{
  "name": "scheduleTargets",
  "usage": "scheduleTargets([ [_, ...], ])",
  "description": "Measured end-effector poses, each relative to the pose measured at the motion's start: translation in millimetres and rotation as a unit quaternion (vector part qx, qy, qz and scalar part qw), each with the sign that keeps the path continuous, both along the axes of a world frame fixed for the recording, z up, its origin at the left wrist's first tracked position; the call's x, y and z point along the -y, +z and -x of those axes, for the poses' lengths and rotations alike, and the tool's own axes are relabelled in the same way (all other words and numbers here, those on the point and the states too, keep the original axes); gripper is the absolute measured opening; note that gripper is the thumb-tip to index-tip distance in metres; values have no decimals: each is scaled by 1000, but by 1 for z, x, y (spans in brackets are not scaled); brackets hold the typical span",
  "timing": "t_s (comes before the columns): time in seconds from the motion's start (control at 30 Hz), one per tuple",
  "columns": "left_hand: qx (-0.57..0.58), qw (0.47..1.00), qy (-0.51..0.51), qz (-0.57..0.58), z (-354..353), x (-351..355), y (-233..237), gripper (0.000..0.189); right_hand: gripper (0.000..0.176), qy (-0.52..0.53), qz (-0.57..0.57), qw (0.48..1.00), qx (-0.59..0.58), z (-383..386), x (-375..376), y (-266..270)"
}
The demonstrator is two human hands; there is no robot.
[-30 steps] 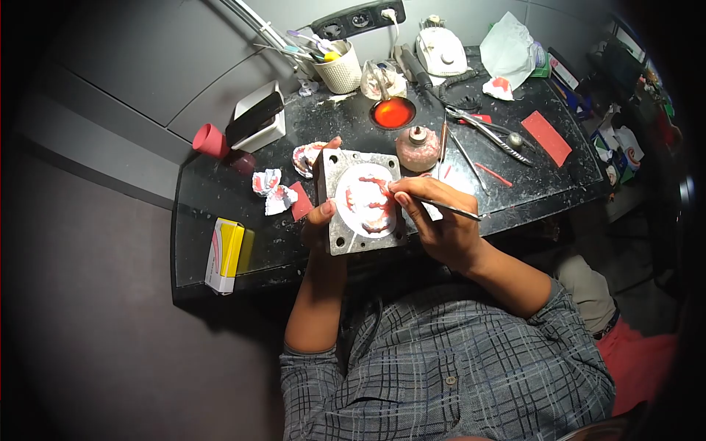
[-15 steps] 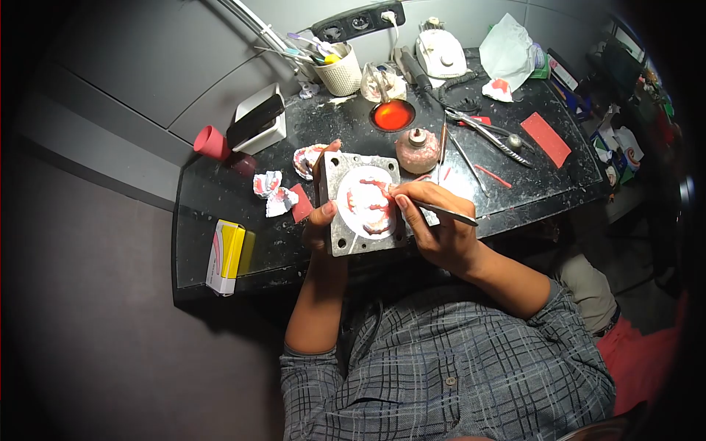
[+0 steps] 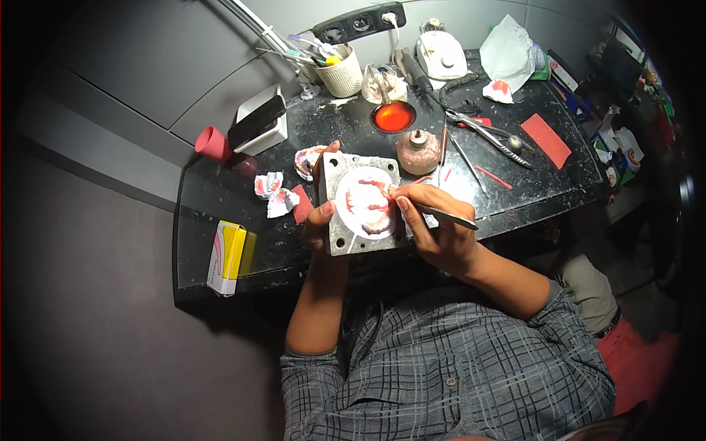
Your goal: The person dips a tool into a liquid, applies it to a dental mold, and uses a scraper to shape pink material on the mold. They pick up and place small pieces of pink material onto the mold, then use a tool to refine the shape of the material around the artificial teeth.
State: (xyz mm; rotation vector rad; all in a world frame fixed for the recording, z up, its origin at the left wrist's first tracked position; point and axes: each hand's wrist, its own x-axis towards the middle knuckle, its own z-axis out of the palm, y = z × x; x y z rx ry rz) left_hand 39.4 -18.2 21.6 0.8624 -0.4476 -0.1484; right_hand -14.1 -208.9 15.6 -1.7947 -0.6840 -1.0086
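Left hand clamped on the left side of the metal flask, thumb over its rim, and the flask is up in the air, tilted toward the wearer above the front edge of the black tabletop. Inside it, a round bed of white plaster faces up, bright under the light, with reddish arch shapes across it. In comes the right hand from the other side, fingers pinched narrow around a slim dark tool, fingertips right at the right side of the plaster; whether the tip touches, the fingers hide it. Just behind the flask sits a round jar with a metal top, and past that a glowing red dish. Over to the right, long metal pliers lie open, a red sheet near the right edge. On the left, white and pink models sit beside a small red piece, and a yellow and white box lies near the front left corner. Along the back, there's a white cup full of brushes and a white device.
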Motion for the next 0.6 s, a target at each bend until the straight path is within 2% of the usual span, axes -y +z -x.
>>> scheduleTargets([
  [0.37, -12, 1000, 2, 6, 1, 1, 1, 105, 27, 12, 5, 1000, -10, 0, 4, -3],
  [0.6, -3, 1000, 0, -19, 5, 3, 4, 106, 30, -24, 88, 996, 0, 3, 9, -1],
])
